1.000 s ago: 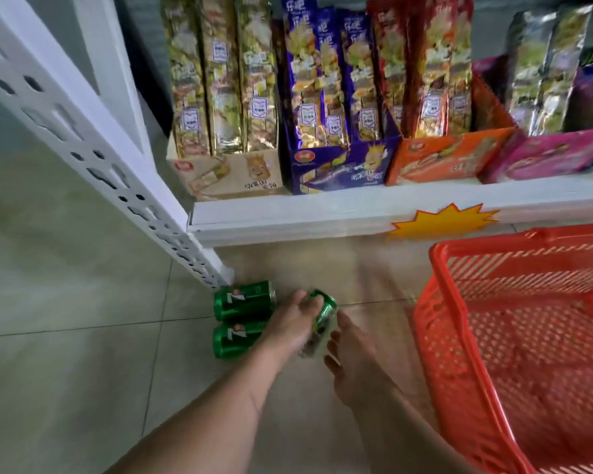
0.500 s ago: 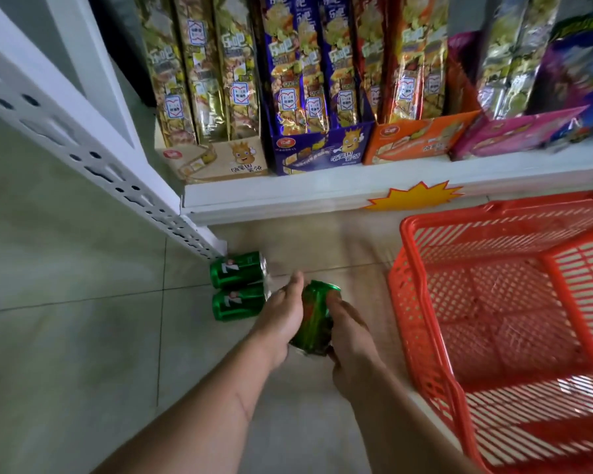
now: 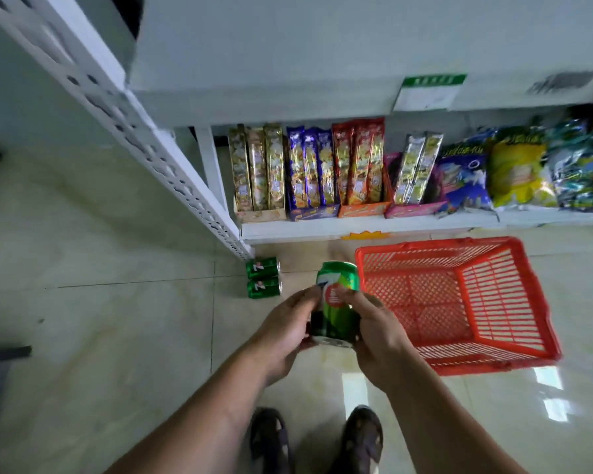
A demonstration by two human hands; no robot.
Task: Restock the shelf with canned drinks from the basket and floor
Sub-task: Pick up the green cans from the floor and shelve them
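A green drink can is held above the floor between both hands. My left hand grips its left side and my right hand grips its right side. Two more green cans lie on their sides on the tiled floor by the foot of the white shelf upright, to the upper left of my hands. The red plastic basket stands on the floor to the right of the held can, and I see nothing inside it. The white shelf runs across ahead of me.
Snack packets in display boxes and bags fill the bottom shelf. A wide white shelf board overhangs them, carrying a price tag. My two shoes show at the bottom. Dark objects sit at the left edge.
Both hands have lifted the green can up and away from the floor. The view has pulled back and higher, showing the upper shelf board and my feet. The two floor cans have not moved.
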